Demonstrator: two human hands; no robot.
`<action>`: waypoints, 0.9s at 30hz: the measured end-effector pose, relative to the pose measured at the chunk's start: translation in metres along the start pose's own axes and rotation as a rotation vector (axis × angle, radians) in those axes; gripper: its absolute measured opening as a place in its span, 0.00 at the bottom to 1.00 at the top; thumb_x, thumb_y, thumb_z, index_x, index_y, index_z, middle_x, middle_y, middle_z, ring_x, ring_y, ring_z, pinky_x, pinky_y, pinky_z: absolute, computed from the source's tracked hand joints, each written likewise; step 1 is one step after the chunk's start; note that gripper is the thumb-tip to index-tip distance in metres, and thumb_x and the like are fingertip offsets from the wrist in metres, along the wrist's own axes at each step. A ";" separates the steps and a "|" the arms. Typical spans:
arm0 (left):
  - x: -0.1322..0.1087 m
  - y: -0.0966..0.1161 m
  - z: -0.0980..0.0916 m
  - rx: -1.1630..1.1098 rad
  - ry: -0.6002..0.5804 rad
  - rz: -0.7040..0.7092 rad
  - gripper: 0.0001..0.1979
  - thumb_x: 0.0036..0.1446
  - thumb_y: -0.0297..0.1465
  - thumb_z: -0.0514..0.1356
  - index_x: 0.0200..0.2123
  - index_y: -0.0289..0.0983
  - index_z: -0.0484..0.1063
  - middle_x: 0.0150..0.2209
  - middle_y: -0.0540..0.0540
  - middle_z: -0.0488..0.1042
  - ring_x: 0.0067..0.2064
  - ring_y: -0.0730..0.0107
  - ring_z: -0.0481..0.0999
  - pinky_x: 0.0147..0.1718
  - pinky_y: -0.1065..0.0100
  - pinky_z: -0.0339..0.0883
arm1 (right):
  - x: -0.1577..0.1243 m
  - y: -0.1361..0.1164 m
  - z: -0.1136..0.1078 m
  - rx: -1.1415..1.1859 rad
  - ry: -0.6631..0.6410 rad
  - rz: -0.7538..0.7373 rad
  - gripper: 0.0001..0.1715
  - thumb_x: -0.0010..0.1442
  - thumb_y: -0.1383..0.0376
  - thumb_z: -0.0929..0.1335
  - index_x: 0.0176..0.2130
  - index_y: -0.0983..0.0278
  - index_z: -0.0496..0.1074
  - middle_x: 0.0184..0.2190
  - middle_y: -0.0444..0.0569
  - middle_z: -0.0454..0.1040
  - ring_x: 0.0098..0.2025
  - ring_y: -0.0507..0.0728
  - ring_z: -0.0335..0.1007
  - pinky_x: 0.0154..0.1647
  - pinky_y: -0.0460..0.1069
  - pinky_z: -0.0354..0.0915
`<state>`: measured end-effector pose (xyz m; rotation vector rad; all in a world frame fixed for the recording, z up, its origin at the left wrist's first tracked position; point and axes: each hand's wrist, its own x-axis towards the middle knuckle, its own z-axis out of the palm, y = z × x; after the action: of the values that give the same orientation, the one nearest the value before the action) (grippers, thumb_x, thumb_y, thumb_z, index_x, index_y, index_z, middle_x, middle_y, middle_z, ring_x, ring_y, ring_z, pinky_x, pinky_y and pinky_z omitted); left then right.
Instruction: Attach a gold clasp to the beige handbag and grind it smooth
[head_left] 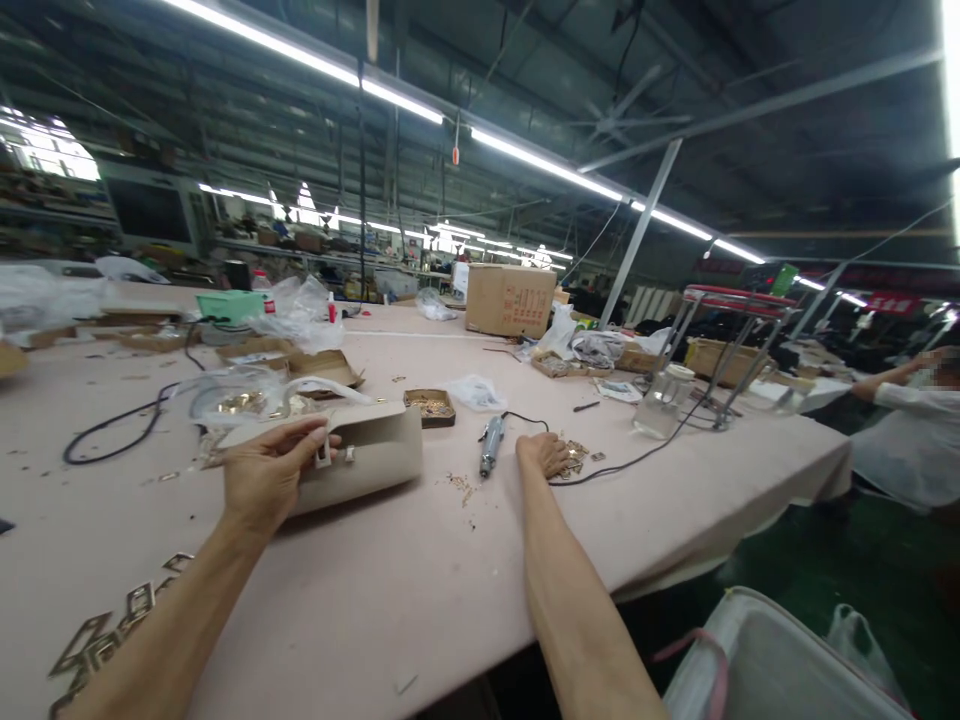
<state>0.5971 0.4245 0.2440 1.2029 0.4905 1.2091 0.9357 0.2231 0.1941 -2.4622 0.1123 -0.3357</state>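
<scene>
My left hand (270,475) grips the top edge of a beige bag flap (375,455) lying on the pink table (420,590), thumb pressed by its small metal clasp (324,455). My right hand (546,452) reaches out, fingers curled over a pile of small gold metal parts (576,455); what it pinches is hidden. An electric screwdriver (491,443) with a black cord lies between my hands. Loose screws (459,484) are scattered beside it.
A small tray of gold parts (430,405), plastic bags (247,395), a black cable (112,435), a cardboard box (510,298) and a glass jar (664,400) sit farther back. Gold buckle frames (112,625) lie near left. Another person in white (911,440) works at right. A bin (765,665) stands below.
</scene>
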 end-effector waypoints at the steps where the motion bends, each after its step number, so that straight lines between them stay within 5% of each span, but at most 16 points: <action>1: 0.000 -0.001 -0.001 0.002 -0.009 -0.010 0.23 0.40 0.34 0.77 0.40 0.30 0.80 0.29 0.43 0.82 0.29 0.65 0.81 0.32 0.67 0.77 | 0.001 0.000 0.001 -0.018 -0.019 -0.012 0.33 0.56 0.62 0.65 0.58 0.76 0.69 0.60 0.79 0.63 0.65 0.77 0.56 0.61 0.69 0.52; 7: 0.002 -0.001 -0.004 0.000 -0.030 -0.008 0.24 0.42 0.34 0.76 0.41 0.28 0.79 0.30 0.41 0.82 0.28 0.67 0.80 0.30 0.68 0.75 | 0.043 0.016 -0.022 -0.088 -0.140 -0.117 0.33 0.62 0.48 0.62 0.50 0.71 0.78 0.48 0.71 0.75 0.51 0.71 0.73 0.52 0.61 0.65; 11: 0.002 -0.004 -0.002 -0.018 -0.018 -0.027 0.26 0.40 0.34 0.77 0.42 0.27 0.79 0.29 0.42 0.82 0.29 0.66 0.81 0.29 0.68 0.76 | 0.067 0.044 -0.035 -0.169 -0.123 -0.189 0.33 0.65 0.50 0.60 0.54 0.71 0.76 0.56 0.73 0.69 0.57 0.70 0.69 0.54 0.62 0.62; 17: 0.001 -0.002 0.003 -0.013 -0.008 -0.031 0.25 0.38 0.33 0.77 0.41 0.28 0.79 0.28 0.43 0.81 0.29 0.65 0.81 0.30 0.66 0.78 | 0.070 0.063 -0.024 -0.226 -0.190 -0.354 0.44 0.51 0.40 0.71 0.51 0.72 0.77 0.56 0.75 0.68 0.59 0.76 0.64 0.56 0.64 0.61; 23: 0.001 -0.006 0.002 0.010 -0.014 0.016 0.22 0.40 0.32 0.76 0.39 0.28 0.80 0.29 0.43 0.82 0.29 0.66 0.80 0.30 0.67 0.77 | 0.066 0.066 -0.015 -0.114 -0.272 -0.515 0.15 0.52 0.55 0.73 0.34 0.64 0.82 0.34 0.58 0.81 0.40 0.63 0.76 0.42 0.50 0.65; 27: 0.000 -0.012 0.001 0.077 0.043 0.088 0.20 0.43 0.33 0.76 0.39 0.30 0.79 0.31 0.42 0.82 0.27 0.67 0.80 0.32 0.66 0.78 | 0.070 0.068 -0.015 0.003 -0.163 -0.498 0.16 0.59 0.58 0.68 0.33 0.63 0.83 0.35 0.58 0.82 0.39 0.62 0.77 0.40 0.50 0.65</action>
<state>0.6028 0.4251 0.2333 1.2770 0.5251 1.3031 0.9991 0.1490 0.1787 -2.4774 -0.5773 -0.3399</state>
